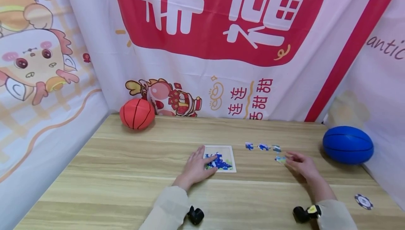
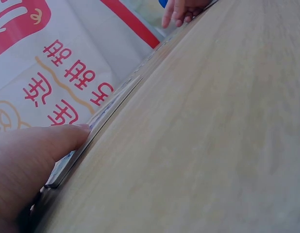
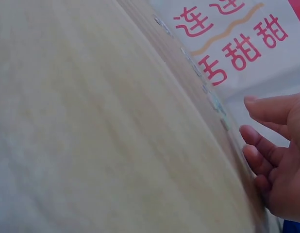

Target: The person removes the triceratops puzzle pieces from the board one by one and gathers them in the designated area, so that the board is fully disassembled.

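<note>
My left hand [image 1: 195, 166] lies with spread fingers over the left side of a jigsaw puzzle tray [image 1: 233, 161]. Joined blue pieces [image 1: 224, 165] fill part of the tray, partly hidden by the fingers. In the left wrist view the thumb [image 2: 53, 141] rests along the tray's near edge. My right hand [image 1: 303, 166] hovers low at a loose green and light-blue puzzle piece [image 1: 280, 159], fingertips close to its right side. Seen from the right wrist, the fingers [image 3: 259, 145] are loosely bent and apart, with nothing between them.
Behind that piece lie a blue piece [image 1: 249, 146], another blue piece [image 1: 263, 147] and a greenish piece [image 1: 276, 148] in a row. A red ball [image 1: 137, 114] sits at the back left, a blue ball [image 1: 348, 145] at the right edge. A poker chip [image 1: 364, 201] lies front right.
</note>
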The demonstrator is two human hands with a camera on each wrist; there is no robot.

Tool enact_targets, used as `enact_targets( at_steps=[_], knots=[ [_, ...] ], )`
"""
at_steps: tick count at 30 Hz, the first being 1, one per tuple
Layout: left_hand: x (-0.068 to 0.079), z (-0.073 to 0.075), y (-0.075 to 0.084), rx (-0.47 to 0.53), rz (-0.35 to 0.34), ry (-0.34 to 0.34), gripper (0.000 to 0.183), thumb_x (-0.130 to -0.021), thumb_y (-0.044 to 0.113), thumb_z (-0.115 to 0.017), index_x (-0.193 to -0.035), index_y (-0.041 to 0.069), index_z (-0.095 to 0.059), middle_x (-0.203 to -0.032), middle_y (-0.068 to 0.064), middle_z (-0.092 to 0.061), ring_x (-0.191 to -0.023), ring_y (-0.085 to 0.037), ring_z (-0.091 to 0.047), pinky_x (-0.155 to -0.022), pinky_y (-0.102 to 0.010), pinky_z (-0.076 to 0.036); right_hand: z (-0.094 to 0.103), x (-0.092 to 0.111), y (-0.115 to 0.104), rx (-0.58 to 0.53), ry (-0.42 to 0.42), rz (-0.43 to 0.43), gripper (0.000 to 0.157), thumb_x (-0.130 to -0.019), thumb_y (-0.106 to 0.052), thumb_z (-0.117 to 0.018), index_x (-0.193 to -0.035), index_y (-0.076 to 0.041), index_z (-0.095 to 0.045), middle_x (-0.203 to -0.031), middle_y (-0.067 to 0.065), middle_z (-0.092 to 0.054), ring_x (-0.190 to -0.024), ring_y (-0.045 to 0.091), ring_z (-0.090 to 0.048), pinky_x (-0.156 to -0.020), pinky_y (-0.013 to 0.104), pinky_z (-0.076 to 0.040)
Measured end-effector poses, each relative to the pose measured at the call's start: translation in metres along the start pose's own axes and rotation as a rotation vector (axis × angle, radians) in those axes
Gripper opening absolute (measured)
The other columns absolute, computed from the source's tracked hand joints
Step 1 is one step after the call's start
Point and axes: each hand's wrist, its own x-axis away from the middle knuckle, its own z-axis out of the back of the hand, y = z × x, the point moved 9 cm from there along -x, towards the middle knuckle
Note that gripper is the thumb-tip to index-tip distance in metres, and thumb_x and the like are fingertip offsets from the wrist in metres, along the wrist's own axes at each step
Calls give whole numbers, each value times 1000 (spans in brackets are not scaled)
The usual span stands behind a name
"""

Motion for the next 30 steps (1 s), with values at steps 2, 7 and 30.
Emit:
enact_targets(
  at_steps=[2, 7, 30],
  knots=[
    [1, -1, 0, 0, 1, 0, 50, -81, 48, -50, -126, 24, -47, -139, -21, -12, -127, -32, -8, -100, -46, -8, 0, 1, -7, -29, -1, 11, 49, -83, -21, -59, -121, 6, -44, -94, 14, -54, -79, 15, -46, -65, 24, -39],
    [2, 0, -2, 14, 18, -3, 52, -81, 49, -50, -127, 24, -45, -140, -20, -11, -127, -31, -7, -100, -45, -7, -13, 0, -33, -106, -55, 23, 46, -86, -19, -54, -124, 3, -41, -98, 15, -52, -80, 16, -47, -65, 28, -42],
    [1, 5, -10, 22, 13, 37, 54, -81, 49, -50, -125, 18, -48, -138, -18, -20, -126, -32, -11, -100, -46, -10, -152, -5, -140, -159, -205, 214, 29, -78, -5, -62, -106, 2, -59, -82, 3, -58, -77, 17, -52, -69, 29, -44]
  ],
)
